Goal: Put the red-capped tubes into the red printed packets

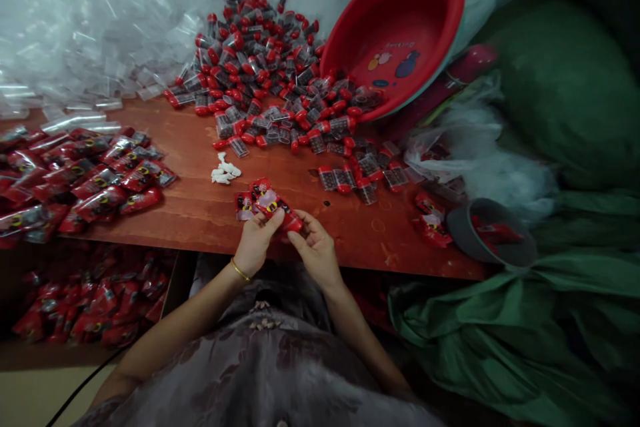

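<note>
Red packet (pixel 273 205) between left hand (pixel 255 240) and right hand (pixel 316 250)

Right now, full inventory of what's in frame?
red packet: one, red printed, held by both hands at table's near edge
table: one, reddish-brown wood
capped tubes: a heap, clear with red caps, table's far middle
basin: one, red, tipped behind heap
filled packets: a pile, red, table's left
clear sleeves: a heap, far left
grey cup: one, table's right edge
left hand: gold bangle
right hand: bare
</note>
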The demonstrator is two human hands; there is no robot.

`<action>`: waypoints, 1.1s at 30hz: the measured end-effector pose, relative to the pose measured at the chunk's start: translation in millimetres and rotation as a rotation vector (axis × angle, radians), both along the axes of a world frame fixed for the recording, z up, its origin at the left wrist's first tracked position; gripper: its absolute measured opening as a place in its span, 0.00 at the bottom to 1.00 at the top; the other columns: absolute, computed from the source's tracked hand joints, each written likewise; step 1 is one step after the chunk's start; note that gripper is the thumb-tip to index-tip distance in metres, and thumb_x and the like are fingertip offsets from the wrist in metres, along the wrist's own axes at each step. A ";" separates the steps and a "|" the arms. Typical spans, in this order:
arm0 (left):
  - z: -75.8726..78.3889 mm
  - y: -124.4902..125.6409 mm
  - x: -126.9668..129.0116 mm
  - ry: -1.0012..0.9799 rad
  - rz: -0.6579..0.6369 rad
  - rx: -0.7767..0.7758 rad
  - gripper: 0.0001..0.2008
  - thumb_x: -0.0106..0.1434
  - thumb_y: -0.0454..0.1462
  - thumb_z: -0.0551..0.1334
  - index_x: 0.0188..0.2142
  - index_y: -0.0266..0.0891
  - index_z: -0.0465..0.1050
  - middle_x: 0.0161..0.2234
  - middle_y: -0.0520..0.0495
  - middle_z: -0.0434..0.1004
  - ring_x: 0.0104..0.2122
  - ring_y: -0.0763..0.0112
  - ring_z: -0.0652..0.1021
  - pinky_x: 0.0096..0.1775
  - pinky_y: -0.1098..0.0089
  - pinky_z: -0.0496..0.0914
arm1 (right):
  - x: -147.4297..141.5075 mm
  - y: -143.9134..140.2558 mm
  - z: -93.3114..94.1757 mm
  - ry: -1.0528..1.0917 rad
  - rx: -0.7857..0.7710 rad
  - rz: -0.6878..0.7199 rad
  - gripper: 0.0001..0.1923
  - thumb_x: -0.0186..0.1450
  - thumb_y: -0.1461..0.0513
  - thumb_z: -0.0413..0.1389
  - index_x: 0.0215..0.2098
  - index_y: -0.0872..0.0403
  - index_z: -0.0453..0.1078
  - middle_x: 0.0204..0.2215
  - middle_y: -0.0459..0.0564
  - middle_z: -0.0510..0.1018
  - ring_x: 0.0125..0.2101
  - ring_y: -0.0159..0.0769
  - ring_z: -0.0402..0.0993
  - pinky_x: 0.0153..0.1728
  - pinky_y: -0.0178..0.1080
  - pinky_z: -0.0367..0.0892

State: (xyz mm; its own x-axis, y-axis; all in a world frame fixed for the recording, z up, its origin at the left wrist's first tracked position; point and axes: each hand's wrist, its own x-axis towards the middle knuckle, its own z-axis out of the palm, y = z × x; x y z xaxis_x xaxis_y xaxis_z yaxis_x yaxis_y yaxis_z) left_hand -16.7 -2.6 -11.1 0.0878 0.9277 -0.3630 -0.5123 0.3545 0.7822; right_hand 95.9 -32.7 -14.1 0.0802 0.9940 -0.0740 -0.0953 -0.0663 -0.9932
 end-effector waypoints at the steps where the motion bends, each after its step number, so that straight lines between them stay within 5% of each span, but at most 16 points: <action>1: 1.1 1.2 -1.2 -0.021 0.001 -0.018 0.18 0.43 0.47 0.72 0.26 0.36 0.74 0.22 0.53 0.74 0.22 0.77 0.72 0.30 0.74 0.68 | 1.2 -0.2 -1.5 -0.002 0.012 0.024 0.19 0.56 0.54 0.60 0.44 0.50 0.68 0.38 0.48 0.76 0.33 0.34 0.74 0.35 0.39 0.74; 5: 3.1 0.0 -4.8 -0.057 -0.111 -0.066 0.19 0.43 0.47 0.72 0.23 0.35 0.72 0.17 0.55 0.70 0.16 0.82 0.67 0.25 0.76 0.66 | 10.3 -0.2 -10.3 -0.140 0.053 0.003 0.18 0.57 0.55 0.59 0.46 0.48 0.70 0.32 0.45 0.76 0.29 0.33 0.72 0.33 0.38 0.72; 10: -1.4 -5.1 -6.8 -0.083 -0.215 -0.115 0.22 0.40 0.47 0.73 0.30 0.35 0.76 0.28 0.48 0.79 0.27 0.72 0.77 0.36 0.70 0.72 | 18.8 4.5 -14.5 -0.446 0.177 0.001 0.15 0.56 0.55 0.60 0.42 0.47 0.74 0.29 0.45 0.77 0.30 0.36 0.71 0.35 0.40 0.69; 16: -4.9 -6.8 -15.5 -0.046 -0.168 -0.079 0.22 0.38 0.47 0.74 0.28 0.34 0.76 0.25 0.49 0.78 0.24 0.75 0.75 0.32 0.72 0.71 | 4.5 7.8 -14.5 -0.612 0.313 0.001 0.10 0.60 0.55 0.57 0.38 0.48 0.75 0.27 0.47 0.78 0.27 0.37 0.73 0.32 0.40 0.70; 20: -5.8 7.1 -50.4 0.122 -0.026 0.015 0.24 0.38 0.48 0.73 0.30 0.33 0.76 0.27 0.48 0.78 0.25 0.73 0.75 0.31 0.70 0.70 | -0.5 15.4 -25.3 -0.725 0.408 0.003 0.13 0.63 0.55 0.54 0.41 0.52 0.74 0.29 0.49 0.80 0.28 0.36 0.75 0.32 0.38 0.72; 24: -1.7 23.7 -132.9 0.590 0.249 0.093 0.24 0.45 0.51 0.67 0.32 0.32 0.76 0.29 0.46 0.78 0.28 0.67 0.76 0.35 0.67 0.70 | 14.0 20.8 -42.1 -0.879 0.540 -0.034 0.15 0.65 0.56 0.51 0.43 0.55 0.73 0.30 0.51 0.81 0.27 0.34 0.77 0.31 0.36 0.72; 28: 12.2 22.3 -215.2 1.497 0.328 -0.040 0.24 0.54 0.50 0.60 0.40 0.33 0.75 0.32 0.38 0.79 0.37 0.52 0.77 0.41 0.57 0.68 | 24.6 19.0 -53.1 -1.024 0.663 -0.060 0.12 0.66 0.58 0.51 0.41 0.55 0.74 0.33 0.52 0.82 0.31 0.36 0.78 0.34 0.37 0.72; 33: 16.6 31.7 -233.9 2.000 0.561 0.144 0.31 0.61 0.49 0.53 0.58 0.32 0.61 0.58 0.29 0.63 0.59 0.45 0.62 0.57 0.46 0.50 | 19.3 17.1 -55.2 -1.090 0.783 -0.006 0.10 0.66 0.61 0.51 0.39 0.55 0.74 0.28 0.49 0.81 0.27 0.34 0.77 0.34 0.38 0.70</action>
State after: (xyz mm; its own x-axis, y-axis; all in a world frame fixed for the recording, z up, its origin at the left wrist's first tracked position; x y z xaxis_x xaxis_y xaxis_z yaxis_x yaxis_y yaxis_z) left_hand -250.7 29.0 5.5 -0.4826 0.7322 0.4807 0.8758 0.3969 0.2747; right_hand 115.2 -15.7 -69.4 -0.2618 0.7443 0.6143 0.7653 0.5480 -0.3377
